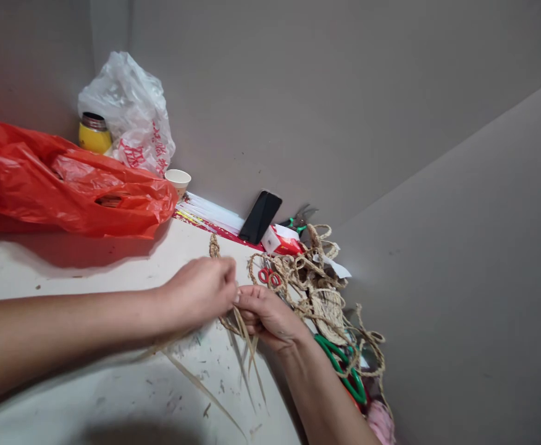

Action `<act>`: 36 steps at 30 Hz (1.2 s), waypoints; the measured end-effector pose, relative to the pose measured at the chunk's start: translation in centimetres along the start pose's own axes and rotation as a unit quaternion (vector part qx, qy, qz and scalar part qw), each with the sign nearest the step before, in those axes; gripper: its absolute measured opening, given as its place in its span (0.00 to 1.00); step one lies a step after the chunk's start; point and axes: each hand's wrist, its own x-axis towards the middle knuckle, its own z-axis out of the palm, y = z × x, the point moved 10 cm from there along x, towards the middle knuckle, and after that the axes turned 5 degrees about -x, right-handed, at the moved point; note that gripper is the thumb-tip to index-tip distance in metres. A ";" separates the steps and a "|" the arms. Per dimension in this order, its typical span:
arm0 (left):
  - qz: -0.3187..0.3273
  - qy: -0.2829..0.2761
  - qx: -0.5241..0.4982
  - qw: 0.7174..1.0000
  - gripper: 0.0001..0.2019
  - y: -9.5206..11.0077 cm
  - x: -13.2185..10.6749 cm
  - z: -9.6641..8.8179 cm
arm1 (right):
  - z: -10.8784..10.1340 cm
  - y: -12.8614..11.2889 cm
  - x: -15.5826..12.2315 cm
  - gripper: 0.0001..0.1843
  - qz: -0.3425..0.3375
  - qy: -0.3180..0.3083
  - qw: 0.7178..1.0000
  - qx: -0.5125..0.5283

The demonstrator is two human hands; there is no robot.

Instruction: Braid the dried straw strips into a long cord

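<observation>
My left hand point(203, 289) and my right hand point(268, 314) meet over the white table. Both have their fingers closed in a pinch on a braid of straw strands point(248, 339). Loose pale ends hang down below the fingers, and one long strand trails toward the front of the table. A finished-looking braided end point(213, 246) sticks out beyond my left hand. The pinch point itself is partly hidden by the fingers. Just past my right hand lie scissors with red handles point(268, 275).
Tangled braided straw cord point(328, 309) fills the right edge, with green handles point(342, 368) beside it. Along the wall stand a phone point(260, 216), a red-and-white box point(283, 240), pliers point(301, 217) and a paper cup point(178, 180). A red plastic bag point(67, 185) covers the left, before a yellow jar point(94, 133).
</observation>
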 end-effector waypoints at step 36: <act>-0.252 -0.275 -0.264 0.889 0.05 -5.2 -0.6 5.3 | 0.7 -2.9 -1.5 0.15 -0.096 0.114 0.874 -0.463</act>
